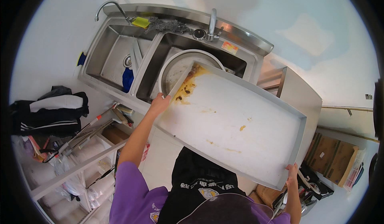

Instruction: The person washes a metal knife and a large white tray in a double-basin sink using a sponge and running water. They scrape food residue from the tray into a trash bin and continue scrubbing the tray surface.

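Note:
A large rectangular metal tray (231,119) is held tilted before me, its far left corner over the right sink basin. Brownish-yellow liquid with dark bits (187,87) has gathered at that corner, and smaller yellow smears dot the tray's floor. My left hand (160,103) grips the tray's left edge, near the sink's front rim. At the near right corner, my right hand (291,172) is closed on the tray's side wall. Partly behind the tray, a big round metal pan (171,68) sits in the right basin.
The left basin (115,53) holds metal strips and a blue cloth (128,79). Two faucets (211,23), a yellow-green sponge (140,22) and a black round drain strainer (199,34) are at the back. Shelving (78,170) stands at left; cardboard boxes (333,155) are at right.

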The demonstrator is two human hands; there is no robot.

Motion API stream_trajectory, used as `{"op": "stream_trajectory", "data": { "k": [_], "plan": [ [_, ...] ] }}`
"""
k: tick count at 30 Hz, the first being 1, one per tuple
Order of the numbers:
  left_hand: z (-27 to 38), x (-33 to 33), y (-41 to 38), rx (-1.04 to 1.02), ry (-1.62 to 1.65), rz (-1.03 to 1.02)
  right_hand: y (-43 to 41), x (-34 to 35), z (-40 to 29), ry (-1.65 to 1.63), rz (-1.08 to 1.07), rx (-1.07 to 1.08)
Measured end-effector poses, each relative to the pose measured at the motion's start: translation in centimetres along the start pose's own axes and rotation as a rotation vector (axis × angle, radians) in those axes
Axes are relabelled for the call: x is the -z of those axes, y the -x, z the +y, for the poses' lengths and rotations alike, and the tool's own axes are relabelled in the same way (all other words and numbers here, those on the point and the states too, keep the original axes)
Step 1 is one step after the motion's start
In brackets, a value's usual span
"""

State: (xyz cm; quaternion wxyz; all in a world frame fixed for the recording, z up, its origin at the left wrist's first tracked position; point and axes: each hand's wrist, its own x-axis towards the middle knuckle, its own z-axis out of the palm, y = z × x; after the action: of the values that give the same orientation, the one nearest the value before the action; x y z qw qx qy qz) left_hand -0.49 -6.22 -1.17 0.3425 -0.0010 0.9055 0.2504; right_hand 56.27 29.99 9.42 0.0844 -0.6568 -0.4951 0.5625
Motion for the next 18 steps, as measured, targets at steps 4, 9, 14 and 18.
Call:
{"op": "stream_trajectory", "data": {
  "k": [4,9,14,18],
  "plan": [
    [5.8,-1.2,-0.5,-0.407,-0.289,0.365,-1.3,0.6,1.0,-0.03,-0.033,-0.002],
    [21.2,-7.6,-4.4,-0.84,-0.096,0.283,-1.0,0.7,0.9,-0.045,-0.012,-0.026],
    [28.4,-14.8,-13.1,-1.131,-0.438,0.477,-1.3,0.9,1.8,-0.019,0.015,-0.037],
    [28.7,-16.3,-16.6,-1.226,-0.702,0.408,-1.0,0.5,1.4,-0.038,-0.01,-0.066]
  ]
}}
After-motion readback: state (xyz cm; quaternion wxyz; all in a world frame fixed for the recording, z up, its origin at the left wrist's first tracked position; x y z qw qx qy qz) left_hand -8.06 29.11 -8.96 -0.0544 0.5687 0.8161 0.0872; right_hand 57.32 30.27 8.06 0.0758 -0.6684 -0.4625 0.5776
